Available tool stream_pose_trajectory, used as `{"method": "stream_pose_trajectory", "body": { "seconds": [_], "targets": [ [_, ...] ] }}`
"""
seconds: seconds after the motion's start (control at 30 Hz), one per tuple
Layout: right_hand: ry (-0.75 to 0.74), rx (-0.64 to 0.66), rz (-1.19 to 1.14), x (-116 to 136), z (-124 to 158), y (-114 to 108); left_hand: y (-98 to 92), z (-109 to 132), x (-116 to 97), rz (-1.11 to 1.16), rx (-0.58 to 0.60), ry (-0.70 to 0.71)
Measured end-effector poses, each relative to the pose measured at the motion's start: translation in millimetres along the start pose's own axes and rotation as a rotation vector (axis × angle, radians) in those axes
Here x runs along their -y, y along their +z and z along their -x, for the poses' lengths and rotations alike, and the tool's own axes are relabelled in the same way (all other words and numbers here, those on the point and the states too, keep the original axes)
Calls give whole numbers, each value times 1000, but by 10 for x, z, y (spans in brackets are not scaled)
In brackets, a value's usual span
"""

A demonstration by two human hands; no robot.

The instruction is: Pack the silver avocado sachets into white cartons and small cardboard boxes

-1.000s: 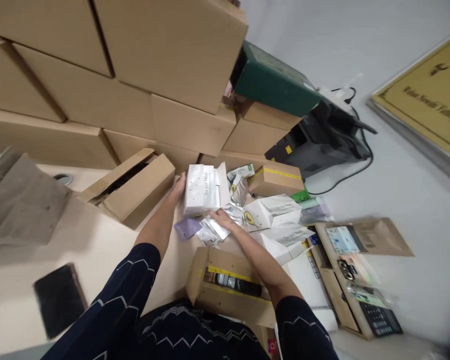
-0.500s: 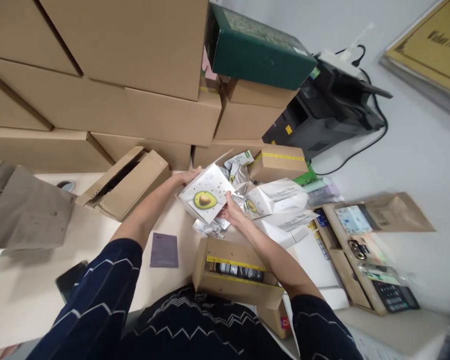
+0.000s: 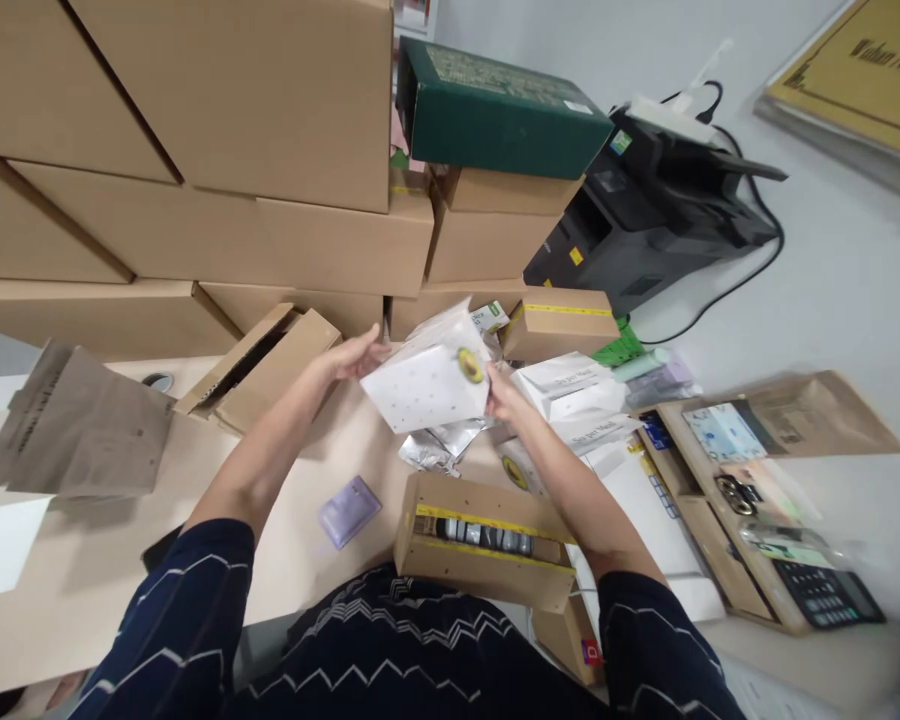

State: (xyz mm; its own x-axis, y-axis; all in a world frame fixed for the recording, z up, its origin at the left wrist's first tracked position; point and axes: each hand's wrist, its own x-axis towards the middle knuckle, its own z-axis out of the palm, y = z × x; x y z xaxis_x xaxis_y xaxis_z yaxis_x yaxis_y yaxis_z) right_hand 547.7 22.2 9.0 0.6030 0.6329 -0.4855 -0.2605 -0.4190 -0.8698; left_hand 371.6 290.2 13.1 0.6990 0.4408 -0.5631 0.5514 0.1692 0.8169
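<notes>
My right hand (image 3: 501,392) is closed on the right edge of a white box (image 3: 420,395) printed with small specks and an avocado. The box is slightly blurred and tilted over the table. Beside its upper left side, my left hand (image 3: 358,353) is open, its fingers apart and no longer around the box. Beneath the box lie silver foil pouches (image 3: 429,452). A purple packet (image 3: 350,511) rests on the table nearer my body. To the right of it stands an open brown carton (image 3: 487,575) with dark and silvery items inside.
More white boxes (image 3: 570,385) lie right of my right hand. Large cardboard boxes (image 3: 292,100) are stacked at the back, with a green box (image 3: 502,115) on top. A black printer (image 3: 652,210) is at the back right. A narrow brown carton (image 3: 277,370) and paper bag (image 3: 82,430) are left.
The white box has turned, and its large avocado face no longer points up at me. My left hand has come off it and opened. The purple packet lies at a different angle and looks lighter.
</notes>
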Motion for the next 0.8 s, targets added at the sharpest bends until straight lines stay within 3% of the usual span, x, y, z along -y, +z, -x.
{"method": "stream_pose_trajectory", "body": {
  "seconds": [0.1,0.17,0.4,0.47,0.57,0.63,0.7,0.8],
  "targets": [
    [308,-3,-241,41,48,-206,27,79,-504,147,136,81],
    [381,26,-311,69,132,-269,143,82,-797,151,130,198],
    [344,-3,-421,366,632,-517,509,-146,-1449,-71,-134,543],
    [299,-32,-425,495,777,-603,578,-10,-1609,-136,-135,579],
    [267,-64,-420,648,935,-668,711,464,-1807,-218,-90,596],
    [217,-69,-406,691,1011,-653,775,862,-1838,-237,-79,689],
    [125,-80,-400,674,1079,-591,774,1246,-1717,-198,-130,765],
    [-66,-56,-396,546,1184,-440,647,1768,-1201,-29,-281,754]
  ]
}}
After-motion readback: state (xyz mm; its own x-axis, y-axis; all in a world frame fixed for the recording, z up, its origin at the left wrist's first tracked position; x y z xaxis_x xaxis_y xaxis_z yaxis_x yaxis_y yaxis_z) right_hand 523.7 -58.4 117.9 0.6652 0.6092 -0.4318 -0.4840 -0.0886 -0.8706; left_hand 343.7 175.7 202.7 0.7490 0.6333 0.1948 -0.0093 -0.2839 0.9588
